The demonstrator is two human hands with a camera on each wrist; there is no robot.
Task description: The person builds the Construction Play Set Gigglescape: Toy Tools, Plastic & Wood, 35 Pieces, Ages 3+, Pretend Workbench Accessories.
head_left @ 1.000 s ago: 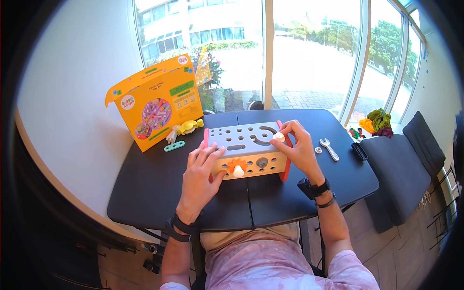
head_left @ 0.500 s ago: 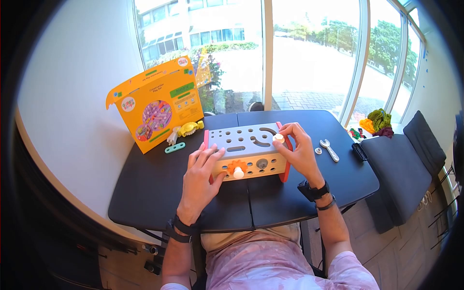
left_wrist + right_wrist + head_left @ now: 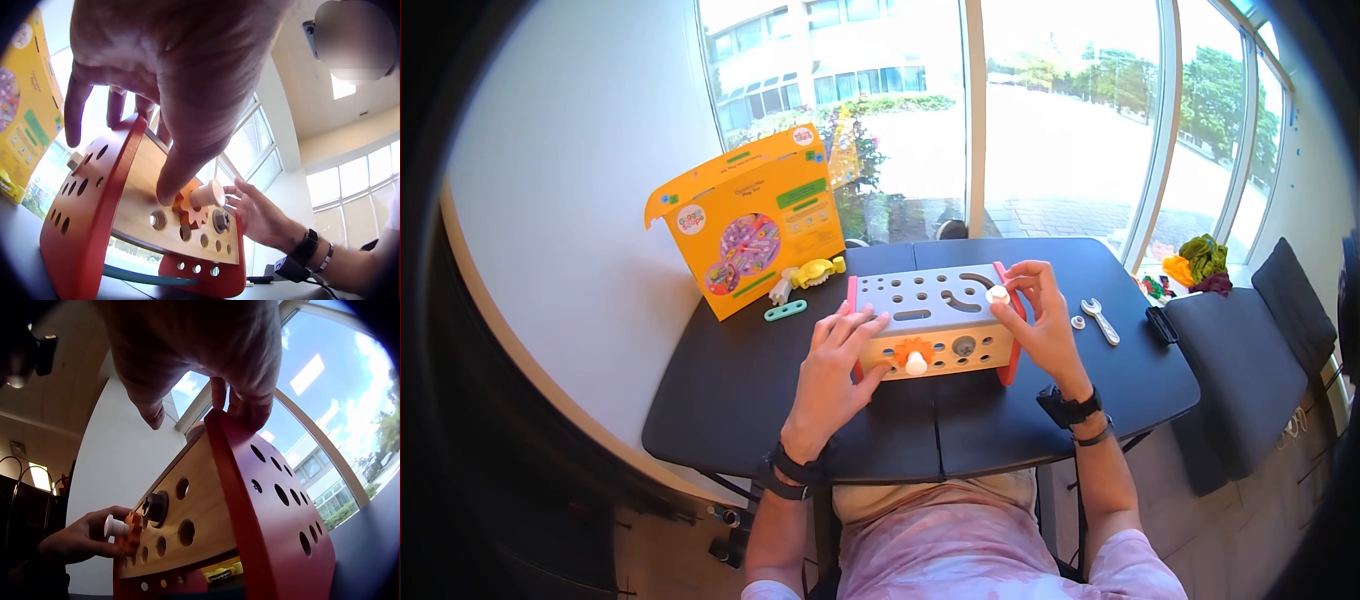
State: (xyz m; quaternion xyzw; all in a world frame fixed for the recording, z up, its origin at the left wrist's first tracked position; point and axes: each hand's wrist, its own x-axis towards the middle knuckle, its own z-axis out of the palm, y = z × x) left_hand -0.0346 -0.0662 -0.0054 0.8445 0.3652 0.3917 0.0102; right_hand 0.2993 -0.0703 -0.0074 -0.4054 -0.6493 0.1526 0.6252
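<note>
A toy workbench (image 3: 930, 305) stands on the table, with a grey holed top, wooden front and red end panels. My left hand (image 3: 832, 375) grips its left end, fingers over the top and thumb on the front. Beside that thumb, an orange gear (image 3: 192, 209) carries a white peg (image 3: 209, 194). A grey screw head (image 3: 964, 346) sits farther right. At the top's right end is a white knob (image 3: 997, 295). Around it my right hand (image 3: 1045, 325) is held with thumb and fingers spread; in the right wrist view a gap separates thumb and knob, while fingers rest by the red panel (image 3: 275, 506).
Behind left stands a yellow box (image 3: 770, 220), with a yellow toy piece (image 3: 815, 272) and a teal strip (image 3: 786, 311) near it. Right of the workbench lie a white wrench (image 3: 1100, 322) and a small white piece (image 3: 1078, 322). A black object (image 3: 1162, 325) is at the table's right edge.
The head view has shifted, so the whole scene appears farther right and slightly lower. Both hands keep nearly the same places on and around the workbench.
</note>
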